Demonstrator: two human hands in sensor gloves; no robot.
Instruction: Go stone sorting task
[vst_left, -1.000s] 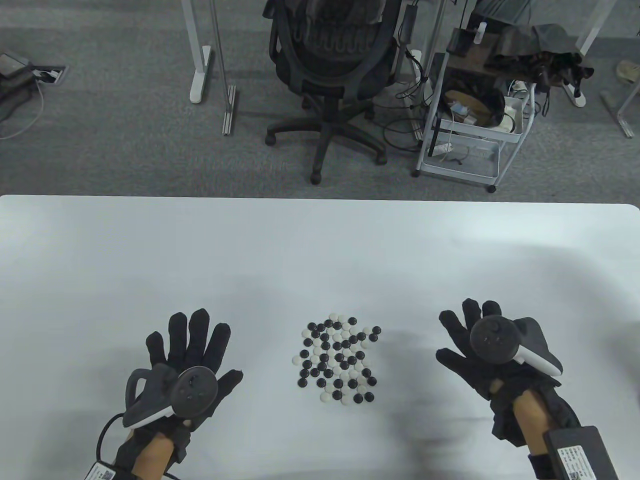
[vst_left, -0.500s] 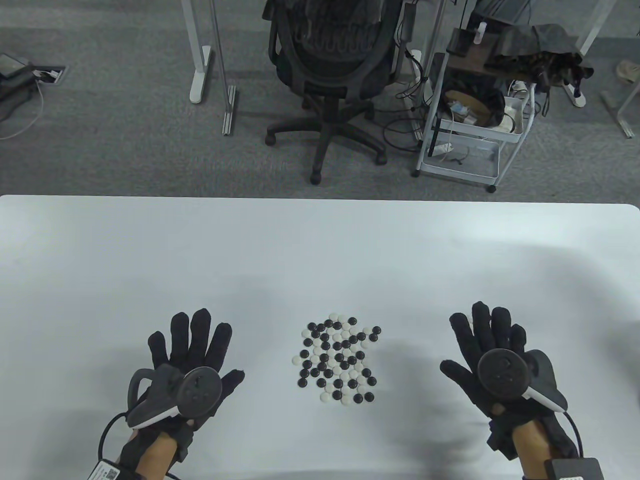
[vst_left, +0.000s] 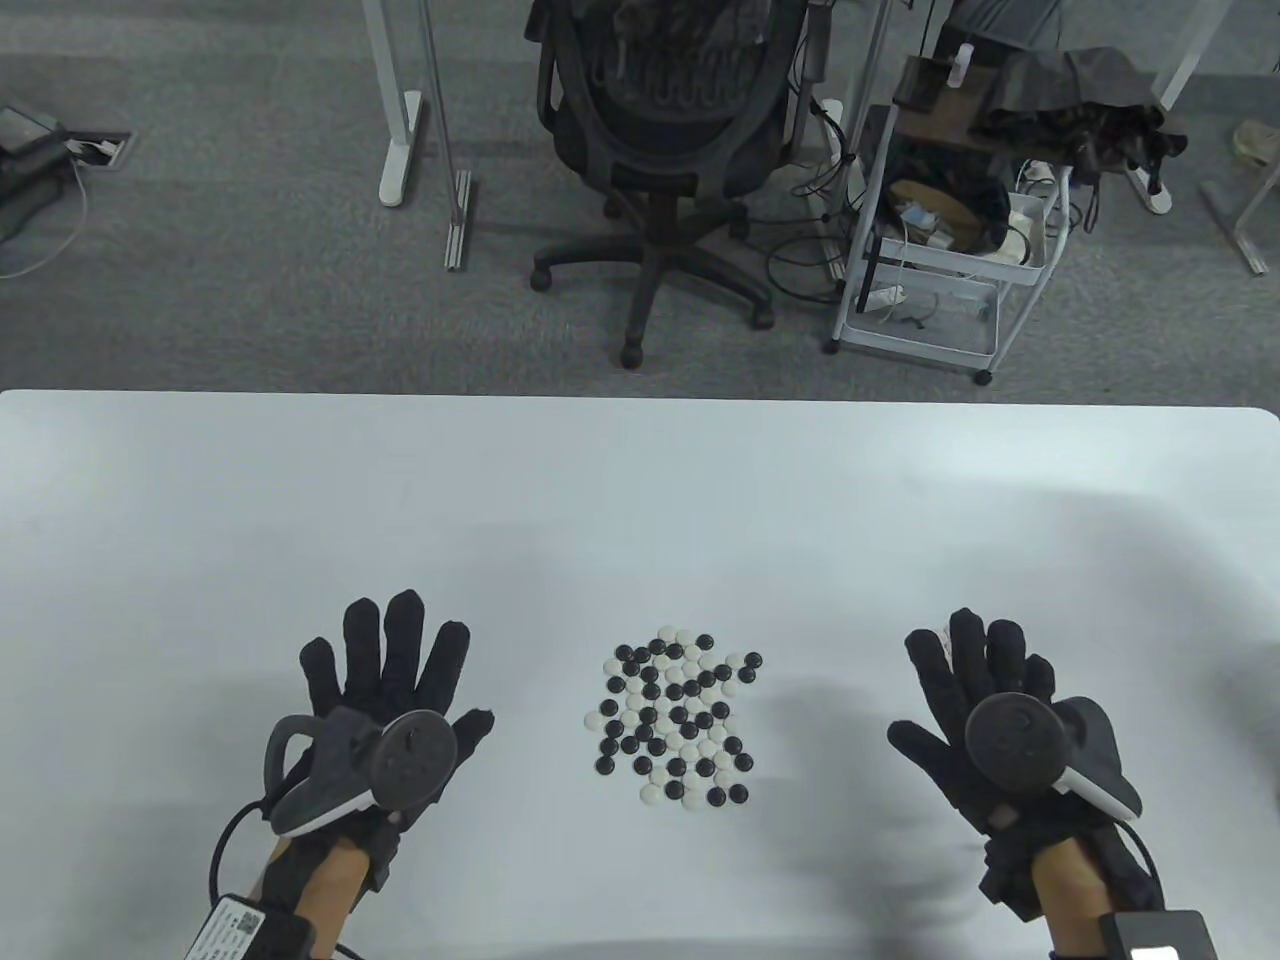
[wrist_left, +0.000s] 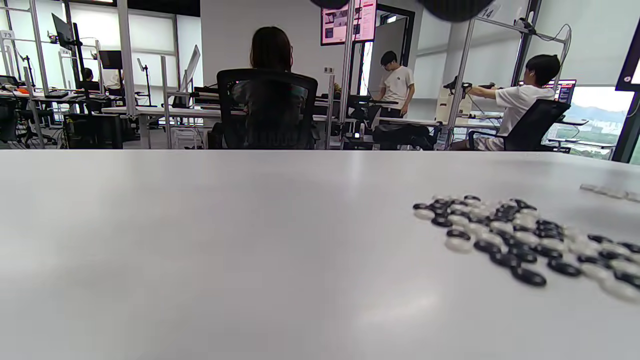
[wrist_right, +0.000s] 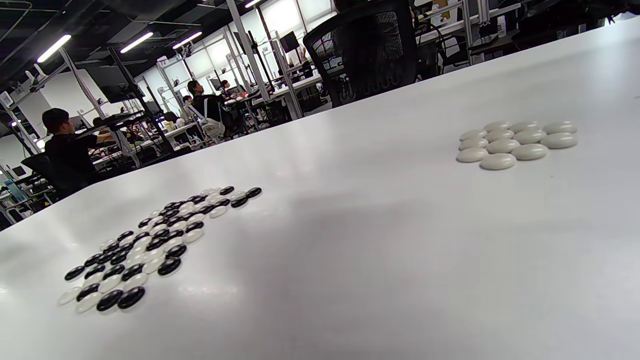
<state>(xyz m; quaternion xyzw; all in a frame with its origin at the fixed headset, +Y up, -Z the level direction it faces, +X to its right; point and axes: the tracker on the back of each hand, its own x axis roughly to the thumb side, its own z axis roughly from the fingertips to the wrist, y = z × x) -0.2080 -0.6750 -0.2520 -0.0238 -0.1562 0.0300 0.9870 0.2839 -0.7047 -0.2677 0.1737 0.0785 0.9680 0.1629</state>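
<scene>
A pile of mixed black and white Go stones (vst_left: 675, 716) lies on the white table (vst_left: 640, 500) near the front, between my hands. The left hand (vst_left: 385, 680) lies flat to the left of the pile, fingers spread and straight, holding nothing. On the other side of the pile, the right hand (vst_left: 975, 680) is spread flat the same way and is empty. The pile (wrist_left: 525, 235) shows low in the left wrist view and at the lower left (wrist_right: 150, 245) of the right wrist view. A small separate group of white stones (wrist_right: 515, 142) shows in the right wrist view.
Beyond the table's far edge stand a black office chair (vst_left: 665, 150) and a white cart (vst_left: 940, 240) with cables. Several people (wrist_left: 515, 100) sit at desks in the background of the wrist views.
The right hand has drawn back toward the front edge and slightly right, its fingers now spread flat. The left hand has shifted only slightly. The stones have not moved.
</scene>
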